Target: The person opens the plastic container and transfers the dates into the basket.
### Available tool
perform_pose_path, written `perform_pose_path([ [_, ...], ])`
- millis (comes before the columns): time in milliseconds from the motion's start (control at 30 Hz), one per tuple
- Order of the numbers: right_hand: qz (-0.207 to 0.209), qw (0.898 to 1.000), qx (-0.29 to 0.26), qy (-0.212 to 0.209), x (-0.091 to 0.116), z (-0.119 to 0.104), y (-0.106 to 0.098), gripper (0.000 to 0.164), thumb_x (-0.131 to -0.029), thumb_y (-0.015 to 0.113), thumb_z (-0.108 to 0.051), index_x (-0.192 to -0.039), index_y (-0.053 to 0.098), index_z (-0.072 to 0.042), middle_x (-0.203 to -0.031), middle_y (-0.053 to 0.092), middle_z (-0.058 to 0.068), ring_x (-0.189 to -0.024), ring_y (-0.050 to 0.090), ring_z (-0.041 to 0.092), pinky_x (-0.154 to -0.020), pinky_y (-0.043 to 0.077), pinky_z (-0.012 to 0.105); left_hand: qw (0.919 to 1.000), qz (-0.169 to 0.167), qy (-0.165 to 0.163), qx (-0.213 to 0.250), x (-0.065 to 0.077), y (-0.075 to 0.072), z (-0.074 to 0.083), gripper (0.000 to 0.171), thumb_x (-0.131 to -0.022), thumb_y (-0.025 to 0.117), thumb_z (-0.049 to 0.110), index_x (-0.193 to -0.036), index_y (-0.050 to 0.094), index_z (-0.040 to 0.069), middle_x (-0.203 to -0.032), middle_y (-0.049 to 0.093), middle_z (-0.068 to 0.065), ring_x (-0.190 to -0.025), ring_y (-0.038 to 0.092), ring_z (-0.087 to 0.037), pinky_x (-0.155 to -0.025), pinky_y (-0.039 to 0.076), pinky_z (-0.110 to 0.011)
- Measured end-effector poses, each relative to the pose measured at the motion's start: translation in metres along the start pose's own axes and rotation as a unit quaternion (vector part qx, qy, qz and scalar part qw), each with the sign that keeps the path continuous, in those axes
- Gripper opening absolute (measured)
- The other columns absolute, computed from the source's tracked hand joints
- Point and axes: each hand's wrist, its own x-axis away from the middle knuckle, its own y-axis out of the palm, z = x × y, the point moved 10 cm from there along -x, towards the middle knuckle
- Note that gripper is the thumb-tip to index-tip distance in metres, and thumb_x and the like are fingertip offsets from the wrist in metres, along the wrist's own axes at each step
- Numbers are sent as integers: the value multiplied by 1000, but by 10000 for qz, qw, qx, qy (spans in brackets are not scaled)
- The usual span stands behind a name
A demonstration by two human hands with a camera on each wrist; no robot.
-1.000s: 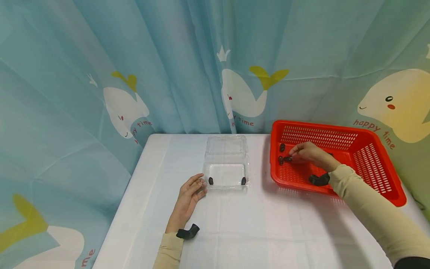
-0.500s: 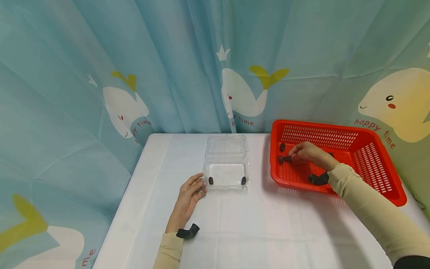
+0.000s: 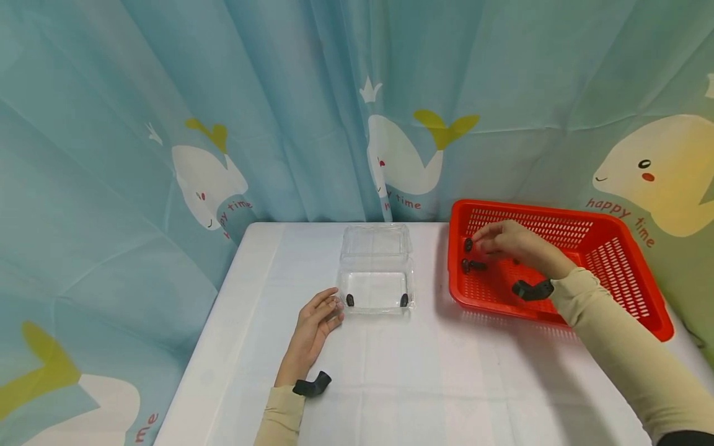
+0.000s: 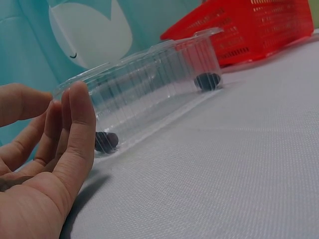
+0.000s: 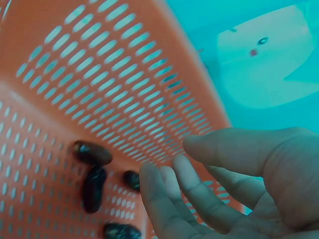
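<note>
My left hand [image 3: 317, 322] is at the near left corner of a clear plastic clamshell box [image 3: 376, 310], with the thumb and fingertips pinching its rim in the left wrist view. The box stands with its lid folded back. One date [image 3: 350, 300] lies in its near left corner, another date [image 3: 404, 300] in its near right corner. Over the left part of the red basket [image 3: 558, 214] hovers my right hand [image 3: 510, 243], thumb and fingers apart with nothing between them. Its fingertips are close to a date [image 3: 468, 244]. Two dates touch lower in the basket, including a long one [image 5: 93, 189].
Another small dark piece [image 3: 515, 261] shows in the basket below my right hand. The basket's slotted walls rise around that hand. A white cloth covers the table [image 3: 390, 384], and a blue whale-print curtain [image 3: 301, 124] hangs at its back edge.
My right hand has lifted away from the two touching dates and shifted toward the back of the basket, beside another date. My left hand and the clamshell box have stayed put.
</note>
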Motion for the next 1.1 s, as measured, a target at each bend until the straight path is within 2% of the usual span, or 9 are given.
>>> perform_pose_path([
  [100, 91, 9999, 133, 9, 3, -9, -1, 35, -100, 64, -7, -132, 59, 6, -98, 71, -8, -93, 69, 16, -87, 62, 34, 10000, -9, 2, -8, 0, 0, 0, 44, -107, 55, 9, -148, 46, -2, -108, 62, 0, -101, 62, -11, -86, 59, -23],
  [333, 54, 9997, 167, -166, 10, -34, 7, 38, -102, 66, -14, -135, 58, 3, -115, 68, 1, -101, 69, 16, -94, 62, 34, 10000, -47, -7, 53, -1, 0, 1, 44, -106, 54, 5, -149, 45, -2, -107, 60, 1, -99, 63, -10, -85, 59, -23],
  [467, 29, 9991, 193, -377, 15, -51, 17, 38, -102, 66, -16, -134, 60, 2, -123, 68, 10, -101, 69, 18, -88, 62, 27, 9999, -44, -22, 130, -2, 0, 0, 45, -106, 55, 4, -149, 44, -3, -106, 61, 1, -99, 64, -10, -85, 59, -23],
  [500, 58, 9988, 261, -404, 16, -54, 19, 37, -101, 67, -16, -134, 62, 1, -124, 67, 12, -100, 70, 18, -82, 61, 25, 9999, -41, -27, 140, -2, 0, 0, 45, -106, 55, 4, -149, 44, -3, -106, 61, 1, -99, 64, -10, -85, 59, -23],
  [633, 99, 9969, 465, -631, 19, -71, 31, 35, -101, 68, -16, -133, 65, -2, -129, 65, 16, -104, 68, 22, -80, 60, 22, 9999, -33, -31, 102, -2, -1, -1, 45, -106, 55, 4, -149, 45, -2, -106, 61, 1, -99, 64, -10, -85, 59, -23],
  [900, 581, 9838, 1221, -1174, 28, -99, 46, 31, -101, 65, -12, -131, 68, -5, -125, 68, 19, -105, 69, 32, -86, 58, 30, 10000, -1, -32, -5, -2, -1, -2, 44, -107, 54, 8, -149, 46, -1, -108, 62, 0, -101, 63, -11, -86, 59, -24],
  [1100, 894, 9725, 1421, -1617, 28, -112, 65, 28, -100, 66, -9, -127, 69, -2, -118, 71, 20, -107, 72, 36, -91, 61, 39, 10000, 23, -50, 30, -3, -2, -1, 45, -106, 55, 6, -149, 45, -2, -107, 61, 1, -100, 64, -10, -86, 60, -23],
])
